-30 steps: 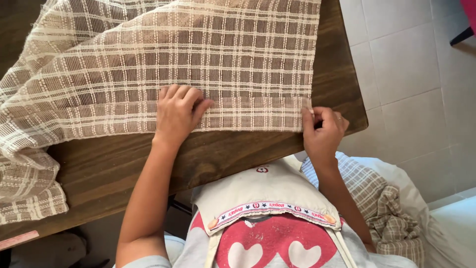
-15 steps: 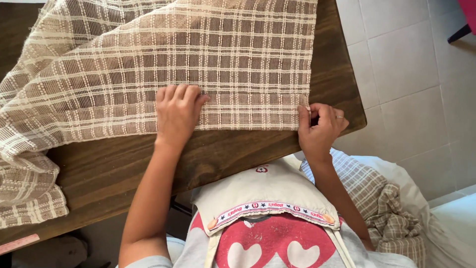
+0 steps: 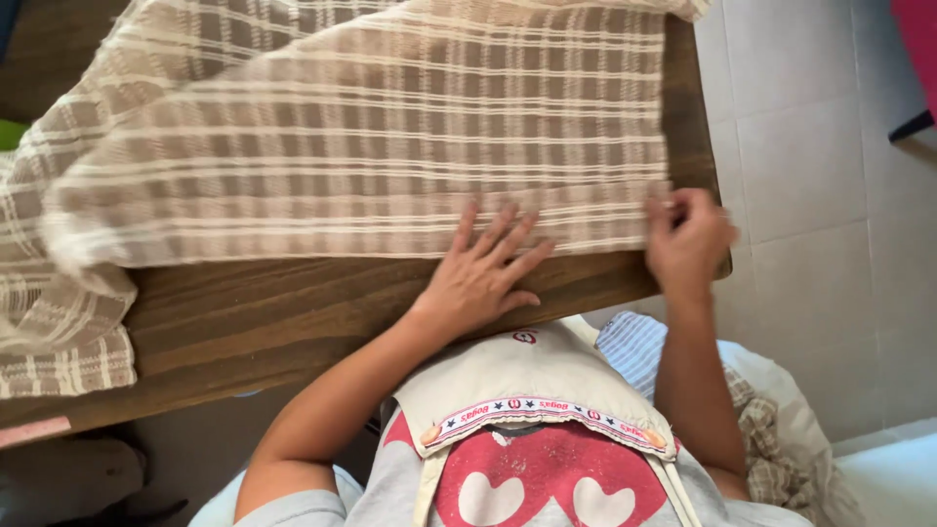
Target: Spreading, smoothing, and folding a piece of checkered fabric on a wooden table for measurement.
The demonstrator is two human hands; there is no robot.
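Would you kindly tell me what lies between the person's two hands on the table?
In the head view, the near edge of the checked cloth runs between the left hand and right hand, with bare wooden table just below it.

A dark brown wooden desk with a visible grain fills most of the view, its near edge running at a slant from lower left to upper right. Spread flat across it lies a beige and cream checked cloth, which covers nearly the whole top and leaves a bare strip of wood along the near side. The cloth's near hem lies straight and close to the desk's right corner. At the left it bunches into a soft fold, and more of the same checked fabric hangs over the edge there. Under the desk and to the right is a pale tiled floor.
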